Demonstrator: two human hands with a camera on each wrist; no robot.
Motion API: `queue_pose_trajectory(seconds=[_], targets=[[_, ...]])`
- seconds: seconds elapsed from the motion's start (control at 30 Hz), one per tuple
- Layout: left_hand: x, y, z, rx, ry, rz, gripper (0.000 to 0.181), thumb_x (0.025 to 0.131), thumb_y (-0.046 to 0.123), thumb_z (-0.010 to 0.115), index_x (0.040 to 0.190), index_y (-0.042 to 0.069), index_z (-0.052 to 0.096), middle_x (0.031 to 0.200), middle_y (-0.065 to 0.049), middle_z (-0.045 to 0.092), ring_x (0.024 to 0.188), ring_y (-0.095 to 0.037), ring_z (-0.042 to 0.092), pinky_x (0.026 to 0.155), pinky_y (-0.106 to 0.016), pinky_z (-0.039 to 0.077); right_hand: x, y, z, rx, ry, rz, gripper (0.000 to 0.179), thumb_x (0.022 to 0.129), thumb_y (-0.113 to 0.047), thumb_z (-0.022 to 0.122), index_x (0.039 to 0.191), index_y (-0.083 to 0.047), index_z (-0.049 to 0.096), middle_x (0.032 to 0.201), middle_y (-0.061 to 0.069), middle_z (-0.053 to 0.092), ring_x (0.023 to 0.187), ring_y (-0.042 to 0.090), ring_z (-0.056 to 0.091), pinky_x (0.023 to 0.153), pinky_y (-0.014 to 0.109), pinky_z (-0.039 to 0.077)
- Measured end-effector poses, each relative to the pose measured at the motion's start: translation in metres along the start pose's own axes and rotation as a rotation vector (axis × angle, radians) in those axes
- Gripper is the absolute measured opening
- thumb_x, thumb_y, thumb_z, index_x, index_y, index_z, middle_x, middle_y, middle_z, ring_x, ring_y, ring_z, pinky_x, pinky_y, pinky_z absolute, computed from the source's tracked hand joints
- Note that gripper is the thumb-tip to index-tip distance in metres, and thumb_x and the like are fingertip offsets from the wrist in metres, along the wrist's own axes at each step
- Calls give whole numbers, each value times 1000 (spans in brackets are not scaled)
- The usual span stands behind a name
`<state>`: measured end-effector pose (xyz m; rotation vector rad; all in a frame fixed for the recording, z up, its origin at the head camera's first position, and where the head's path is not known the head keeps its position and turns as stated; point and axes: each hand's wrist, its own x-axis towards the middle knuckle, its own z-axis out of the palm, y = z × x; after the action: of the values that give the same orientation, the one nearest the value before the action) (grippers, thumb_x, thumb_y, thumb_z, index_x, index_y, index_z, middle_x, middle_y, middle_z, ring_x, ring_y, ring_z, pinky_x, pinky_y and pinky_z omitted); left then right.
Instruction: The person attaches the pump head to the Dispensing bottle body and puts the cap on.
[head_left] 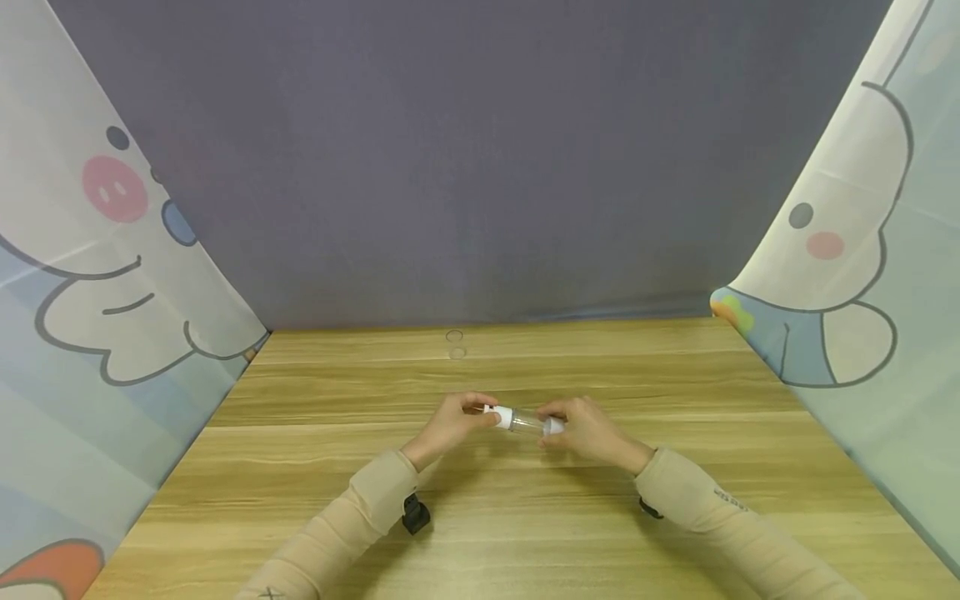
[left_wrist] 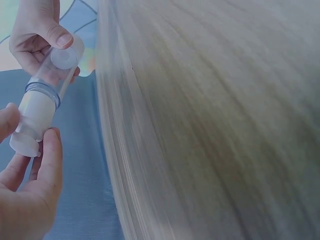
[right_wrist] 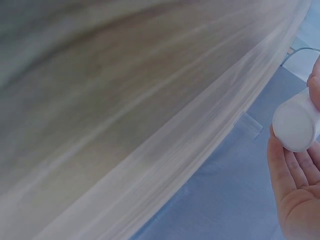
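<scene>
A small clear cylindrical bottle (head_left: 527, 422) lies almost level between the two hands, above the table. Its white flip-top cap (head_left: 503, 417) points left, and a white disc-like end piece (head_left: 553, 426) sits at the right. My left hand (head_left: 450, 425) pinches the white cap with thumb and fingers; in the left wrist view the small lid (left_wrist: 24, 145) at its tip shows between them. My right hand (head_left: 591, 429) grips the bottle's other end. Seen in the right wrist view, the flat white end (right_wrist: 294, 127) faces that camera, thumb above and fingers beneath.
A small clear cylinder (head_left: 456, 345) stands near the back edge of the wooden table (head_left: 337, 383). A grey curtain (head_left: 480, 167) hangs behind it. Printed cartoon cloths (head_left: 82, 317) hang at both sides.
</scene>
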<state>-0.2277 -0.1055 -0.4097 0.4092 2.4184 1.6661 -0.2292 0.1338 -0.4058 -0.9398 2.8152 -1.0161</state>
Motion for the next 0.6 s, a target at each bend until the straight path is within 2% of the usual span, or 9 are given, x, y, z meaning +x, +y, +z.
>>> queue_pose_trajectory(seconds=[0.13,0.37,0.6], targets=[[0,0,0,5,3,-1,37,83,19,67,113,-3,60,108,-13,63,88,-18,61,81,-38,53,0,0,0,-7,14,-33,43,70,-19,78,106,2,66,94,11,69,74,8,59,60,24,50],[0,0,0,11,2,-3,38,81,18,70,112,-2,61,109,-12,63,91,-19,60,79,-34,53,2,-1,-1,-16,-9,31,44,70,-19,79,108,-1,66,97,10,69,76,11,60,63,24,50],[0,-1,0,-9,-17,2,35,81,15,70,111,0,62,110,-13,62,94,-21,61,79,-31,53,1,0,1,-13,-26,43,45,71,-20,78,110,-2,65,99,9,69,78,10,60,64,24,50]])
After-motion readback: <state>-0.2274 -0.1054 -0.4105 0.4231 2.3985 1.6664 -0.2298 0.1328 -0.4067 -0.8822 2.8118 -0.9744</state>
